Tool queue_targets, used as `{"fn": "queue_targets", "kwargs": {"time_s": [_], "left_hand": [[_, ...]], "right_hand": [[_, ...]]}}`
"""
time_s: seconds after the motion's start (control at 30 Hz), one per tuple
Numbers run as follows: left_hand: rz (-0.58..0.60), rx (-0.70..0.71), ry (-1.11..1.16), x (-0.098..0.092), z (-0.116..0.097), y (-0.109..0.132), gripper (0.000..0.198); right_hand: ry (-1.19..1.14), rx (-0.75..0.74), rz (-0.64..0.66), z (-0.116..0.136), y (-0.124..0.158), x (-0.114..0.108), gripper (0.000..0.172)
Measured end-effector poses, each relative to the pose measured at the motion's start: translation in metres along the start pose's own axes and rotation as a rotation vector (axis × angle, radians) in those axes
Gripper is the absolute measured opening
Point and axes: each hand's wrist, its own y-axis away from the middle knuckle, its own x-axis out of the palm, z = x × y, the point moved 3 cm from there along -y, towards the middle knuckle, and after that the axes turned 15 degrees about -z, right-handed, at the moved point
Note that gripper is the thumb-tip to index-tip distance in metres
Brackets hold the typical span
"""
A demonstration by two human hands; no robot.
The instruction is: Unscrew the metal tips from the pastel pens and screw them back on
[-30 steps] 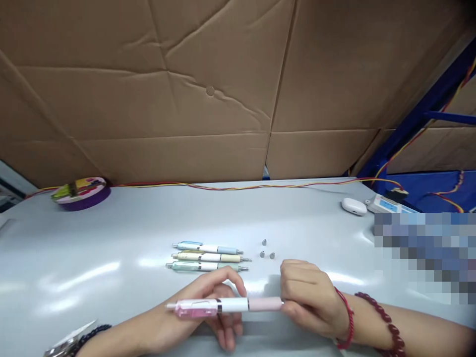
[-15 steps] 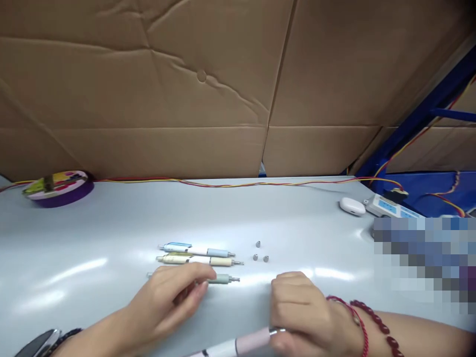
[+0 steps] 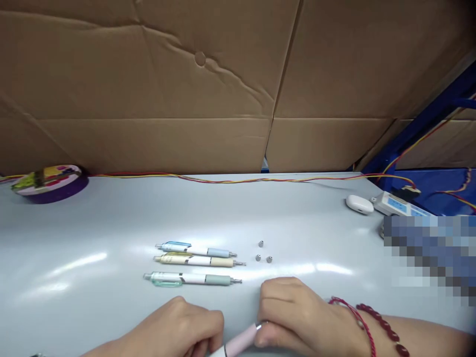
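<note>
A pink and white pen [image 3: 241, 341] slants up to the right at the bottom edge of the head view. My right hand [image 3: 293, 315] is closed, thumb and curled fingers around its metal tip. My left hand [image 3: 186, 325] is closed at the pen's white barrel; its fingertips are partly hidden. Beyond my hands lie a green and white pen [image 3: 195, 278], a yellow and white pen [image 3: 201, 260] and a blue and white pen [image 3: 199, 250], their front metal ends bare. Three small metal cone tips, one a pen tip [image 3: 261, 243], sit right of them.
A purple-sided round box [image 3: 52, 186] stands at the back left. At the back right are a white earbud case [image 3: 359, 204] and a power strip [image 3: 399, 204]. Red and yellow wires [image 3: 223, 181] run along the cardboard wall [image 3: 167, 99]. A blurred patch covers the right edge.
My left hand has left the green pen and come down to the pink pen's barrel. The green pen now shows whole. My right hand stays at the pink pen's tip.
</note>
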Motion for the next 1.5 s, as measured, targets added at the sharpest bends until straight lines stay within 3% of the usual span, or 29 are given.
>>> {"fn": "queue_targets", "kwargs": {"time_s": [0.13,0.23,0.33,0.43,0.5,0.6,0.83,1.0,1.1,1.3,1.5], "left_hand": [[0.063,-0.258,0.112,-0.004,0.003,0.002,0.025],[0.075,-0.307,0.190,-0.005,0.004,0.002,0.027],[0.082,-0.281,0.198,-0.007,0.002,0.000,0.028],[0.072,-0.238,0.135,-0.009,-0.001,-0.002,0.028],[0.070,-0.219,0.100,-0.010,-0.003,-0.003,0.025],[0.061,-0.216,0.081,-0.011,-0.005,-0.003,0.022],[0.034,-0.207,0.182,-0.013,-0.006,-0.005,0.024],[0.030,-0.180,0.172,-0.012,-0.006,-0.006,0.022],[0.028,-0.182,0.174,-0.011,-0.005,-0.005,0.021],[0.009,-0.155,0.187,-0.012,-0.004,-0.004,0.024],[0.025,-0.165,0.170,-0.013,-0.007,-0.006,0.021]], "right_hand": [[-0.031,0.036,0.020,-0.001,0.001,-0.001,0.053],[-0.009,0.000,-0.016,-0.002,0.000,-0.002,0.047],[0.021,-0.080,-0.051,-0.002,-0.002,-0.003,0.041],[0.030,-0.087,-0.042,-0.005,-0.001,-0.001,0.057],[0.049,-0.039,0.004,-0.008,0.001,0.002,0.059],[0.055,0.015,0.051,-0.010,0.004,0.004,0.052],[-0.101,0.020,0.019,-0.007,-0.002,-0.003,0.037],[-0.059,-0.007,0.053,-0.006,-0.002,0.001,0.057],[-0.015,0.018,0.073,-0.007,0.000,0.003,0.053],[-0.050,0.021,-0.021,-0.009,-0.001,-0.002,0.041],[0.021,0.026,0.105,-0.012,0.003,0.003,0.057]]}}
